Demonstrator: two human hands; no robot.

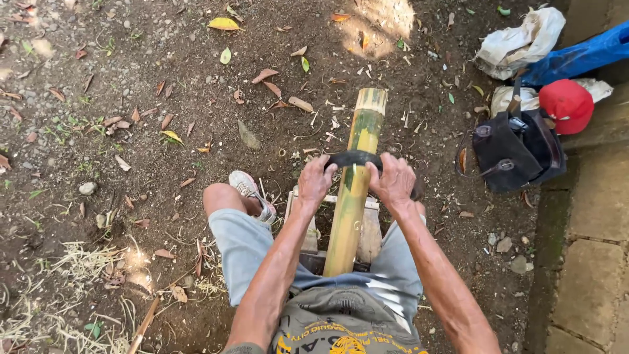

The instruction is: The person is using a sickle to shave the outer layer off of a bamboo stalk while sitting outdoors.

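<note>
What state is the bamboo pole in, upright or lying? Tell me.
Lying, tilted: the bamboo pole slants away from the lap over a wooden stool, far end raised.

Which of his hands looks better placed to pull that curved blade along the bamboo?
Neither clearly. The left hand and right hand each grip one end of the dark blade, which lies across the bamboo pole. Likely both pull together.

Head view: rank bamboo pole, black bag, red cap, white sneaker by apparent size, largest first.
1. bamboo pole, longest by far, though its near end sits close to the camera.
2. black bag.
3. red cap.
4. white sneaker, partly hidden by the leg; cap versus sneaker is close, so unsure.
</note>
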